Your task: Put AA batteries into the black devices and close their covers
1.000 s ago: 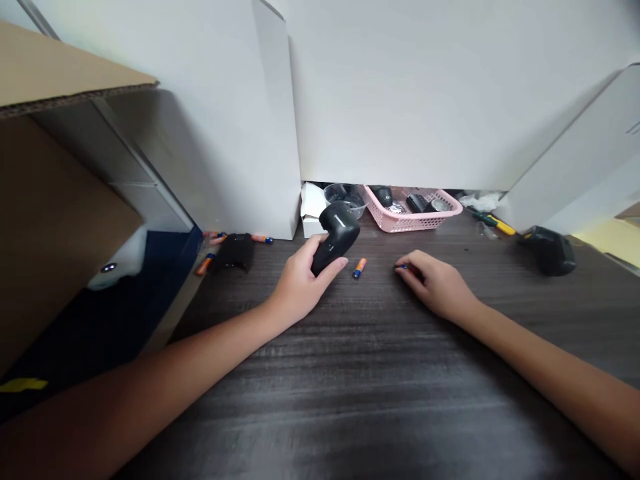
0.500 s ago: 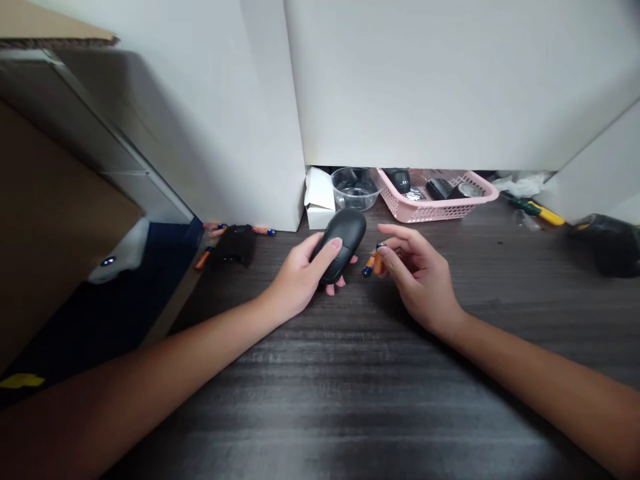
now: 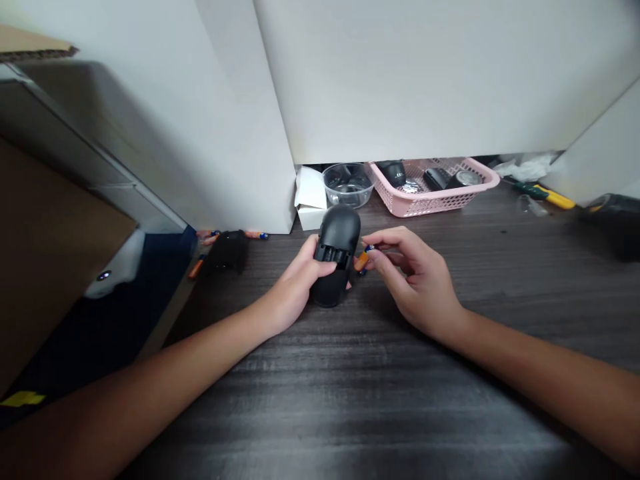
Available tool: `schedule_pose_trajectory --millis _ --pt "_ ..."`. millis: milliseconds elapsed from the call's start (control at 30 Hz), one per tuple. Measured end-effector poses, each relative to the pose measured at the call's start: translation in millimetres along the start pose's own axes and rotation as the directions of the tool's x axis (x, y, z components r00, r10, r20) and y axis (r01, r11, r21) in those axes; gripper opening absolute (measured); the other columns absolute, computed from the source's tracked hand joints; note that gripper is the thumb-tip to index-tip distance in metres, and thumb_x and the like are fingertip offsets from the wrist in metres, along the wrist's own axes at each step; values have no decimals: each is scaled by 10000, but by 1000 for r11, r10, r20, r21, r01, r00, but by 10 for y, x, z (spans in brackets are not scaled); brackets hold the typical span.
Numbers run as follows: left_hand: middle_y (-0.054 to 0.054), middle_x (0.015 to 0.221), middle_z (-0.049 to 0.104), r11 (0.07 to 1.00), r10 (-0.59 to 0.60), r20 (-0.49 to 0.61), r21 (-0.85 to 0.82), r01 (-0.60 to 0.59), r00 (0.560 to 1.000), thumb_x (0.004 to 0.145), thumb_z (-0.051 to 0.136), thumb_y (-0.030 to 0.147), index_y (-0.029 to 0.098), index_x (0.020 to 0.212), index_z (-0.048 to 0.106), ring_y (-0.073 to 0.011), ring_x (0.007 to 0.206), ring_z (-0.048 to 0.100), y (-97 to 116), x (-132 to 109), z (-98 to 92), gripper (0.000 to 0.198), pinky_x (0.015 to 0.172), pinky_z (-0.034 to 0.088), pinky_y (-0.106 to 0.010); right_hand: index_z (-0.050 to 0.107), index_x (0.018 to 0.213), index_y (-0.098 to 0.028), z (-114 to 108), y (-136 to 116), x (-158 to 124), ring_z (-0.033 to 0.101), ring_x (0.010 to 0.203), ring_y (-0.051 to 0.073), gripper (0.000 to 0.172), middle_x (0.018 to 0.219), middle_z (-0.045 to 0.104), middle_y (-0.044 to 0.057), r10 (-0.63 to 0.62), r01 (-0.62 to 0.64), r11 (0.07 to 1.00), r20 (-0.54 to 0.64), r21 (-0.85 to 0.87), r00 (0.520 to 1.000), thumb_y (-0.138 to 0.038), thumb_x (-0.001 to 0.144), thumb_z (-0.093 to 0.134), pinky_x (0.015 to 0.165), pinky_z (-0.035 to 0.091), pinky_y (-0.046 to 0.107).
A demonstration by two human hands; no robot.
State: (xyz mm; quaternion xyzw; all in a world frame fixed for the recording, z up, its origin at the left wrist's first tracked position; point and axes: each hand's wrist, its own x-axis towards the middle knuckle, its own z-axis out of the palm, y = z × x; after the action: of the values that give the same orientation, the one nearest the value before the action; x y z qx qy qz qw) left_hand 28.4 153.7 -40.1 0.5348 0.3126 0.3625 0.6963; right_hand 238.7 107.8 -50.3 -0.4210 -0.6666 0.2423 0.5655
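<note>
My left hand (image 3: 293, 287) grips a black wireless mouse (image 3: 334, 257), which stands on end with its underside up. An open battery compartment (image 3: 330, 253) shows on that underside. My right hand (image 3: 415, 277) is close beside the mouse, and its thumb and fingertips pinch an orange-and-blue battery (image 3: 361, 262). Its blue end sits just right of the mouse. The fingers partly hide the battery, so I cannot tell whether they hold a second one.
Behind my hands are a white box (image 3: 310, 198), a clear bowl (image 3: 348, 185) and a pink basket (image 3: 430, 200) holding dark objects. Another black mouse (image 3: 227, 252) and several batteries lie left. A screwdriver (image 3: 547, 197) lies right, on the dark wood-grain table (image 3: 400, 400).
My left hand has turned the mouse over, showing its underside and compartment. My right hand has lifted from the table and brought the battery against the mouse's right side.
</note>
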Motion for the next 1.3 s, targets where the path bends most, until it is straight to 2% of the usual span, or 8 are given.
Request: schedule_pose_trajectory --millis 267,400,467,633,767,900,1133,1300 --pt "-57 1148 720 1000 9 93 5 -10 996 983 663 459 233 1280 576 -215 908 720 -26 -19 -45 384 838 565 -344 679 1234 -269 20 -148 40 751 1010 182 221 1159 779 32 -255 259 953 46 -158 966 -165 1042 649 919 624 357" --pt "-32 1027 697 998 51 79 17 -53 996 987 710 435 211 1183 618 -177 881 683 -7 -13 -3 312 834 556 -307 690 1228 -268 7 -127 76 690 977 213 220 1081 822 12 -396 444 798 200 -408 896 -170 1031 681 927 528 433" --pt "-19 971 689 998 63 57 18 -64 996 988 721 447 206 1160 625 -162 846 677 7 -5 25 312 799 555 -288 694 1243 -277 -13 -103 91 667 1054 240 243 1185 811 25 -428 487 736 234 -471 873 -172 1025 687 958 500 458" --pt "-16 882 712 1000 22 -48 1 -22 999 995 712 482 188 1190 611 -129 663 663 52 27 62 368 632 518 -253 609 1461 -316 -116 55 152 572 1324 299 458 1532 573 111 -356 451 752 281 -481 892 -162 1029 609 1100 463 525" --pt "-68 1009 747 999 11 -156 -30 -16 988 973 747 460 152 1121 616 -98 639 639 92 54 57 366 578 488 -228 545 1523 -245 -203 242 199 597 1181 279 536 1280 615 126 -144 277 875 334 -396 932 -118 1002 549 1013 530 476" --pt "-94 1081 750 998 19 -170 -53 -28 985 980 746 422 147 1087 589 -100 668 648 85 65 35 334 569 484 -225 732 1282 -225 -252 333 215 575 986 274 291 1045 590 100 -64 300 809 431 -506 900 -241 1007 636 895 521 461" --pt "-93 1103 747 1000 24 -149 -5 -25 989 987 710 338 167 1110 556 -124 679 669 60 55 52 261 564 493 -246 737 1137 -203 -258 250 219 600 901 225 205 951 645 70 -155 460 784 586 -416 795 -328 1087 582 799 510 369" --pt "-64 1034 724 998 61 -20 -3 -61 998 1003 647 555 205 1215 541 -192 807 702 -2 17 18 423 612 528 -277 647 1169 -227 -210 104 160 664 888 187 114 1006 728 46 -361 499 812 411 -303 837 -230 1062 610 797 542 334"
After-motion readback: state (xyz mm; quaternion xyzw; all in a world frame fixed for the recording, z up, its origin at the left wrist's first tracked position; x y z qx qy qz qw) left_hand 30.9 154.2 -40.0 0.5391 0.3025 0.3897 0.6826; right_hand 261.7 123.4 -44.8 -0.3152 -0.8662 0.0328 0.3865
